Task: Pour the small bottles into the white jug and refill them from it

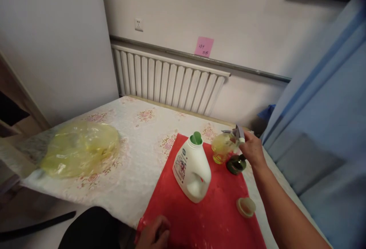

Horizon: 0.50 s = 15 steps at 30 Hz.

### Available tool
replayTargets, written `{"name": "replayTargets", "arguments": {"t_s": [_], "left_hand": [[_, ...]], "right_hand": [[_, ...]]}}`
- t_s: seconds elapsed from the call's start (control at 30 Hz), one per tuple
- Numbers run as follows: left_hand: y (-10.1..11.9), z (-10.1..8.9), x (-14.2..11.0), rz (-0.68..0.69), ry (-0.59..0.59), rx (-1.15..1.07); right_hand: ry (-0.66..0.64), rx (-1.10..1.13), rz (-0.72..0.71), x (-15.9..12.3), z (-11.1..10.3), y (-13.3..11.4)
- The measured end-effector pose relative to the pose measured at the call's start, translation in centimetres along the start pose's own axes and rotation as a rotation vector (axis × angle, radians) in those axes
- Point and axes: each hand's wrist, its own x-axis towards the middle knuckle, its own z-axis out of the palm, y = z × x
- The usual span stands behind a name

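My right hand (252,149) is closed round the grey trigger head of a small clear spray bottle (222,148) with yellowish liquid, holding it over the far right part of a red mat (174,207). A dark green cap (236,164) lies just under the hand. A white detergent jug (192,169) with an open green spout stands in the middle of the mat. A pale round cap (246,207) lies on the mat nearer me. My left hand (153,234) rests with curled fingers on the mat's near edge; nothing visible is in it.
A flowered tablecloth (134,146) covers the table. A crumpled yellow plastic bag (81,148) lies at the left. A white radiator (168,79) lines the far wall under a pink note (204,46). Blue curtain (323,127) hangs close at the right.
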Motion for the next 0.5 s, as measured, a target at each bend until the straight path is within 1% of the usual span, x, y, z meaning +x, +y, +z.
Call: {"name": "replayTargets", "arguments": {"t_s": [0.07,0.13,0.23,0.3,0.37,0.43,0.5], "left_hand": [[1.0,0.7,-0.2,0.036,0.015,0.086],[2.2,1.6,-0.5,0.056,0.017,0.134],[4.0,2.9,-0.9,0.067,-0.012,0.144],[5.1,3.7,-1.4,0.05,-0.01,0.127],[6.0,4.3,-1.9,0.049,-0.017,0.099],[6.7,4.9,-2.3,0.1,-0.046,0.074],[7.2,5.3,-2.4,0.165,-0.073,0.059]], "right_hand": [[-0.04,-0.016,0.023,-2.7,-2.5,0.0],[-0.106,-0.015,0.028,-5.7,-4.4,0.0],[-0.202,0.021,0.064,-10.3,-6.0,-0.3],[-0.254,0.097,0.098,-13.2,-6.3,-0.9],[-0.331,0.16,0.127,-15.8,-6.2,-1.9],[-0.409,0.216,0.138,-17.8,-5.9,-3.1],[-0.451,0.269,0.141,-19.3,-5.3,-4.6]]}}
